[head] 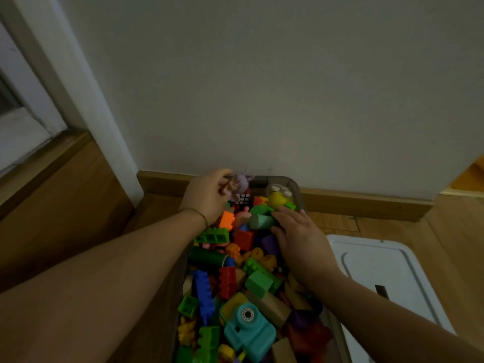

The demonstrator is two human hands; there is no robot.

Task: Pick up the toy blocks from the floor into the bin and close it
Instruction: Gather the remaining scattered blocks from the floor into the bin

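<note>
Wood floor, white wall | bin at skirting, heaped with blocks; lid flat on floor beside | left hand pinches pale figure | right hand flat on blocks

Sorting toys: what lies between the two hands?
Head view: an orange block, a pink toy and a green cylinder lie between left hand, gripping a toy figure, and right hand.

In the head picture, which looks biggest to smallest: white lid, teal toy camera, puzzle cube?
1. white lid
2. teal toy camera
3. puzzle cube
The toy camera sits nearer the lens than the cube, which may exaggerate that gap.
</note>
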